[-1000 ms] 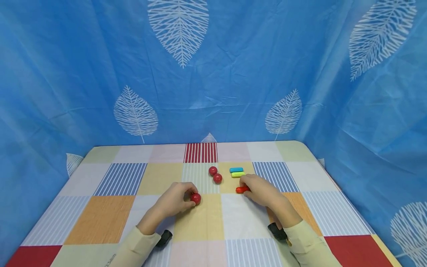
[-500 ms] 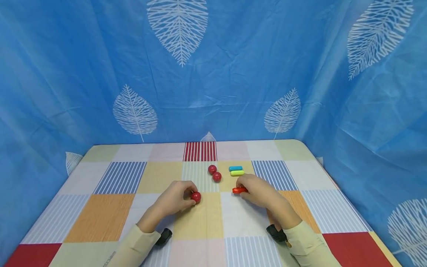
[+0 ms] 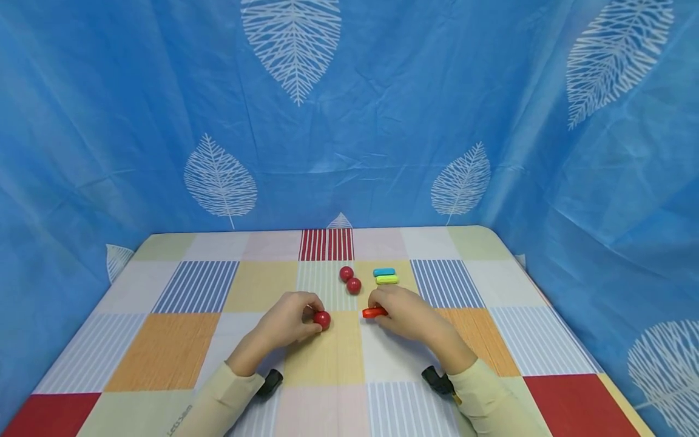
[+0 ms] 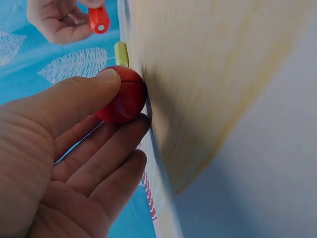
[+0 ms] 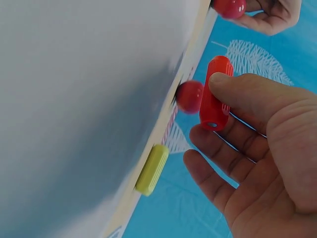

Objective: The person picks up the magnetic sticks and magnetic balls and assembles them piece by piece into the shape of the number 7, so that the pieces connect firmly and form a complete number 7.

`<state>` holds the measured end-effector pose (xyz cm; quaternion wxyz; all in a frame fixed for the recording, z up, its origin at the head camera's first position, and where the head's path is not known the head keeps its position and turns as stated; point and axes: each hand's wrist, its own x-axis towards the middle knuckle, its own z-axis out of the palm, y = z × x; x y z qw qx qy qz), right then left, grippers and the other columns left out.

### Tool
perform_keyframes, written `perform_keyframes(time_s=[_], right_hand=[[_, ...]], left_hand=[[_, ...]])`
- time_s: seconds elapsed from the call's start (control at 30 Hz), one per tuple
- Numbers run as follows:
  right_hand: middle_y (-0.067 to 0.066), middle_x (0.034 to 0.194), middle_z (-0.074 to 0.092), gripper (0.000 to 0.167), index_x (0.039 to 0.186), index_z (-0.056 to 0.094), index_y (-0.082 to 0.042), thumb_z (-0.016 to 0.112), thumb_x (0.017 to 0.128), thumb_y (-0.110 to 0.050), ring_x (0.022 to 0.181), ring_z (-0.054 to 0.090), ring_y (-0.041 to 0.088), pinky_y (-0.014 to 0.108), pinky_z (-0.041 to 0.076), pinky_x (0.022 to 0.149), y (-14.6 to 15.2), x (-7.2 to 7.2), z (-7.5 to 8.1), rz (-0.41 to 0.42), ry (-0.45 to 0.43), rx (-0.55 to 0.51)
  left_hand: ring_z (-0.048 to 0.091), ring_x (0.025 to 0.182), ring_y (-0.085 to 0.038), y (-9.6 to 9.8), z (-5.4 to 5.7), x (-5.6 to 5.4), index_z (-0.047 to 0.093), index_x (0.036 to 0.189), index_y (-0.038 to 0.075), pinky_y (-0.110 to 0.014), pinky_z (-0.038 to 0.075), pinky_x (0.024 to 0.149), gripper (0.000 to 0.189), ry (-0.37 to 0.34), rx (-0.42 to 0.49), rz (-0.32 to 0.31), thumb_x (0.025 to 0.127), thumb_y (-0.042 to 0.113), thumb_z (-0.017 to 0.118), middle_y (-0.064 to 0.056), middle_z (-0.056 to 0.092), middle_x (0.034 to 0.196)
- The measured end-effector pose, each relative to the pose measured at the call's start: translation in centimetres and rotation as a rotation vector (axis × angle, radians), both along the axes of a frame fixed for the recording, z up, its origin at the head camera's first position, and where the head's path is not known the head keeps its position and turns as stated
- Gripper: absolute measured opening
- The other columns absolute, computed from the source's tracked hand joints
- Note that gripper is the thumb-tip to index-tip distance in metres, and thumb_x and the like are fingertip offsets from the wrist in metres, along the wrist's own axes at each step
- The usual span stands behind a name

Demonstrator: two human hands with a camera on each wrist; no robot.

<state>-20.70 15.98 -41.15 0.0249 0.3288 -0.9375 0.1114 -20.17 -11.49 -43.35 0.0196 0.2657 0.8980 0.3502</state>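
By appearance the work is partway along: one ball and one stick are in hand but apart from each other, while four other pieces lie on the tabletop (image 3: 327, 364) with neither hand on them. The left hand (image 3: 289, 317) has its grip clamped on the held ball (image 3: 323, 320), thumb on one side and fingers on the other; the ball is at or very close to the surface, and whether it touches cannot be told for sure. The right hand (image 3: 403, 311) has its grip clamped on the red stick (image 3: 371, 312), pinched by the thumb against the fingers and raised off the tabletop, a little to the right of the held ball with a gap between. What is left untouched, as far as the views show, is two far balls (image 3: 354, 286) just beside each other, and the blue stick (image 3: 384, 272) with the yellow stick (image 3: 386, 280) close in front of it, all beyond the hands. The red stick's long axis runs left to right across the tabletop, roughly level, one end pointing at the left hand and the held ball, the other end tucked back under the right hand. The left wrist view shows a pale round spot on the leading end; the right wrist view shows a dark hole in the trailing end. The blue and yellow sticks lie about parallel to it.
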Motion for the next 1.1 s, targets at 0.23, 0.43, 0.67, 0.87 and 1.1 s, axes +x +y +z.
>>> perform_keyframes(time_s=[0.23, 0.43, 0.67, 0.87, 1.1], right_hand=[[-0.011, 0.088, 0.055, 0.016, 0.096, 0.064, -0.017, 0.076, 0.085, -0.019, 0.079, 0.05, 0.007, 0.026, 0.047, 0.074, -1.3, -0.1, -0.1, 0.038, -0.013, -0.015], [-0.011, 0.086, 0.055, 0.017, 0.095, 0.063, -0.017, 0.076, 0.084, -0.021, 0.077, 0.05, 0.007, 0.025, 0.047, 0.072, -2.4, -0.3, -0.3, 0.063, -0.002, -0.036], [-0.011, 0.084, 0.056, 0.02, 0.093, 0.061, -0.019, 0.077, 0.085, -0.027, 0.076, 0.05, 0.008, 0.026, 0.047, 0.071, -3.6, -0.4, -0.5, 0.074, -0.011, -0.059], [-0.012, 0.084, 0.055, 0.017, 0.093, 0.061, -0.02, 0.076, 0.085, -0.023, 0.076, 0.051, 0.007, 0.025, 0.047, 0.07, -4.2, -0.4, -0.5, 0.064, -0.044, -0.043], [-0.012, 0.082, 0.054, 0.016, 0.089, 0.061, -0.019, 0.076, 0.083, -0.016, 0.073, 0.049, 0.007, 0.025, 0.045, 0.068, -5.0, -0.6, -0.7, 0.105, -0.033, -0.059]], left_hand=[[0.066, 0.082, -0.01, -0.1, 0.0, -0.1, 0.066, 0.091, 0.009, -0.025, 0.054, 0.073, 0.023, -0.024, 0.009, -0.003, 0.075, 0.004, 0.083, 0.001, 0.066, 0.089], [0.066, 0.082, -0.01, -0.1, -0.1, -0.2, 0.065, 0.089, 0.008, -0.025, 0.054, 0.072, 0.023, -0.016, 0.032, -0.025, 0.075, 0.003, 0.083, 0.0, 0.067, 0.089], [0.067, 0.082, -0.011, -0.1, 0.0, -0.1, 0.065, 0.089, 0.008, -0.025, 0.054, 0.07, 0.023, -0.03, 0.034, -0.029, 0.075, 0.003, 0.082, -0.001, 0.067, 0.089], [0.067, 0.081, -0.01, -0.1, 0.1, -0.1, 0.065, 0.089, 0.007, -0.025, 0.054, 0.07, 0.023, -0.024, 0.027, -0.035, 0.075, 0.004, 0.083, -0.001, 0.066, 0.089], [0.067, 0.08, -0.012, -0.2, 0.0, -0.2, 0.065, 0.088, 0.007, -0.026, 0.055, 0.069, 0.023, -0.024, 0.035, -0.038, 0.075, 0.002, 0.083, -0.001, 0.067, 0.088]])
